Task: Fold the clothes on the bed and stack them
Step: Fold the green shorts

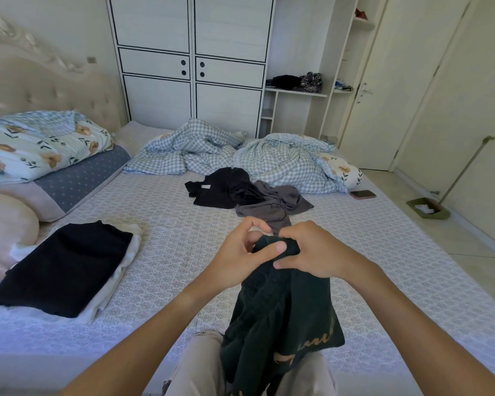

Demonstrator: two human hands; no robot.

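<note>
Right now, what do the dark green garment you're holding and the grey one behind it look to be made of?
Dark green garment: soft matte knit, probably cotton jersey; it hangs in limp folds and carries a tan printed script. Grey garment: thinner, smoother fabric with a slight sheen at its creases, perhaps a synthetic blend. Neither can be confirmed by sight.

Both hands, left hand (pixel 242 250) and right hand (pixel 312 251), around dark green garment (pixel 280 312) above bed (pixel 183 252).

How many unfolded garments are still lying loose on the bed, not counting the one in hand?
2: a black garment mid-bed and a grey garment overlapping its right side. More could be hidden under them or the checked quilt.
</note>
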